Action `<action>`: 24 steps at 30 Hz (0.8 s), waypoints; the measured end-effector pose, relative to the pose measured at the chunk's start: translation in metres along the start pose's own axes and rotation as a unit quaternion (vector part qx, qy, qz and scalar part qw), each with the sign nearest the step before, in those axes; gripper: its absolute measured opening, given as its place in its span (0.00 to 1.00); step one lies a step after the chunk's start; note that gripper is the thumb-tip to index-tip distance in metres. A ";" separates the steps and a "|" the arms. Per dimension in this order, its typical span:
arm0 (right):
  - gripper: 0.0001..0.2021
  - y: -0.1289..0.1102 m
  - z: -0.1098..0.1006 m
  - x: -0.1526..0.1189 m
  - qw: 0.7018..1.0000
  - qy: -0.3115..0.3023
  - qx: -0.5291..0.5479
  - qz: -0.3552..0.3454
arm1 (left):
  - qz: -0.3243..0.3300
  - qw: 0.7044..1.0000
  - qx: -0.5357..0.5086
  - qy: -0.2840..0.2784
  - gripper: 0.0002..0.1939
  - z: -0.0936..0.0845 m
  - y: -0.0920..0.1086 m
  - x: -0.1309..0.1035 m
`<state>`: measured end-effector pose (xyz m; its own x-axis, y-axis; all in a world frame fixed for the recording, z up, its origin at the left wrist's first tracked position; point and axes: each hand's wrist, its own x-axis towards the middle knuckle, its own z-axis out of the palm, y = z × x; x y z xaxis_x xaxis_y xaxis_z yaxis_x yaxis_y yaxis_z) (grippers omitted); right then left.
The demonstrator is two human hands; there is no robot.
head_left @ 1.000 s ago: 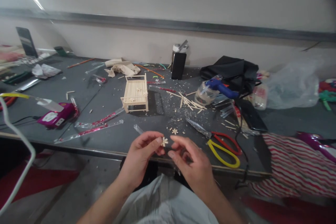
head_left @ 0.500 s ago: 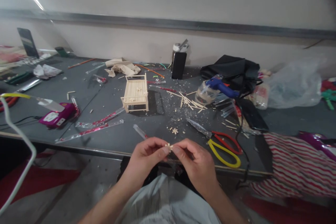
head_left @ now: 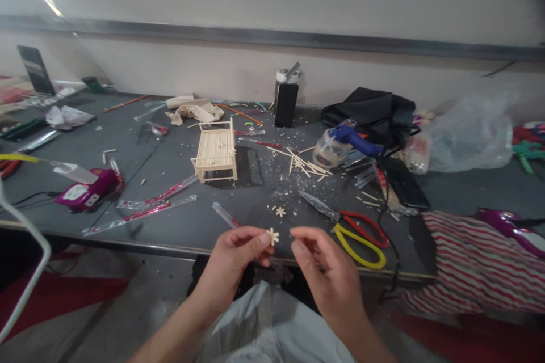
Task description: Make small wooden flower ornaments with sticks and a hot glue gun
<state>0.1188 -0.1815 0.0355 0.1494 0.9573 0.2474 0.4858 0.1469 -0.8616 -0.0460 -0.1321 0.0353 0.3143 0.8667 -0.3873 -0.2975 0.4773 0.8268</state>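
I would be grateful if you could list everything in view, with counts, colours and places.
Table: one, dark grey, across view
Wall: one, pale grey, behind
Model bed: one, pale, centre-left
Star pieces: at least two, pale, front centre
Loose sticks: many, pale, centre-right
Scissors: one pair, red-yellow handles, front right
Jar: one, clear, right
Glue gun: one, blue, over jar
Dark slabs: three, black, back centre, right, far left
Plastic strips: several, clear-red, left and centre
Black bag: one, black, back right
Clear bag: one, translucent, far right
Striped cloth: one, red-white-grey, front right
Left hand: one, bare, gripping a star
Right hand: one, bare, beside it
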 end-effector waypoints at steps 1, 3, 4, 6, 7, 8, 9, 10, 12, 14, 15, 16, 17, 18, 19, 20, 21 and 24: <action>0.08 -0.001 0.001 0.002 1.000 -0.013 0.004 0.007 | 0.006 1.000 0.015 -0.001 0.10 0.001 0.000 0.000; 0.08 -0.002 0.004 0.007 0.999 -0.037 0.015 0.021 | 0.016 0.999 0.034 -0.007 0.10 0.003 0.000 -0.002; 0.08 -0.003 0.004 0.009 0.998 -0.047 0.024 0.030 | 0.020 0.999 0.036 -0.011 0.10 0.003 0.000 -0.003; 0.09 -0.004 0.006 0.013 0.996 -0.051 0.052 0.057 | 0.026 0.999 0.022 -0.018 0.10 0.003 -0.001 -0.005; 0.10 -0.005 0.007 0.013 0.994 -0.046 0.072 0.075 | 0.028 0.999 0.010 -0.020 0.10 0.003 -0.002 -0.006; 0.10 -0.005 0.007 0.014 0.990 -0.039 0.094 0.095 | 0.030 0.999 -0.002 -0.021 0.11 0.003 -0.003 -0.006; 0.11 -0.006 0.008 0.014 0.986 -0.031 0.118 0.114 | 0.033 0.999 -0.012 -0.020 0.12 0.003 -0.005 -0.006; 0.12 -0.007 0.010 0.014 0.981 -0.024 0.140 0.132 | 0.037 0.999 -0.019 -0.018 0.13 0.004 -0.006 -0.006; 0.13 -0.008 0.013 0.013 0.972 -0.016 0.172 0.158 | 0.049 0.998 -0.025 -0.011 0.12 0.006 -0.009 -0.005; 0.14 -0.008 0.015 0.011 0.968 -0.017 0.185 0.169 | 0.059 0.998 -0.027 0.002 0.11 0.009 -0.011 -0.003; 0.14 -0.008 0.016 0.011 0.969 -0.018 0.181 0.167 | 0.062 0.998 -0.028 0.010 0.11 0.011 -0.011 -0.002; 0.14 -0.008 0.016 0.010 0.972 -0.018 0.171 0.159 | 0.060 0.998 -0.029 0.016 0.10 0.012 -0.011 -0.002; 0.14 -0.007 0.016 0.010 0.977 -0.017 0.154 0.145 | 0.057 0.998 -0.030 0.019 0.10 0.013 -0.010 -0.001; 0.13 -0.006 0.016 0.010 0.983 -0.016 0.133 0.127 | 0.051 0.998 -0.031 0.021 0.10 0.014 -0.010 0.000; 0.13 -0.006 0.016 0.010 0.988 -0.016 0.109 0.109 | 0.045 0.998 -0.035 0.022 0.10 0.015 -0.009 0.000; 0.12 -0.005 0.015 0.009 0.992 -0.021 0.086 0.091 | 0.038 0.998 -0.041 0.023 0.09 0.015 -0.008 0.000; 0.12 -0.005 0.015 0.009 0.995 -0.027 0.066 0.074 | 0.030 0.998 -0.049 0.022 0.09 0.016 -0.007 0.001; 0.12 -0.004 0.015 0.006 0.998 -0.042 0.029 0.027 | 0.014 0.997 -0.068 0.013 0.08 0.019 -0.006 0.002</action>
<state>0.1052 -0.1728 0.0335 0.1000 0.9813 0.1642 0.4275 0.1067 -0.8977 -0.0269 -0.1364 0.0374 0.2815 0.8823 -0.3772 -0.4260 0.4672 0.7748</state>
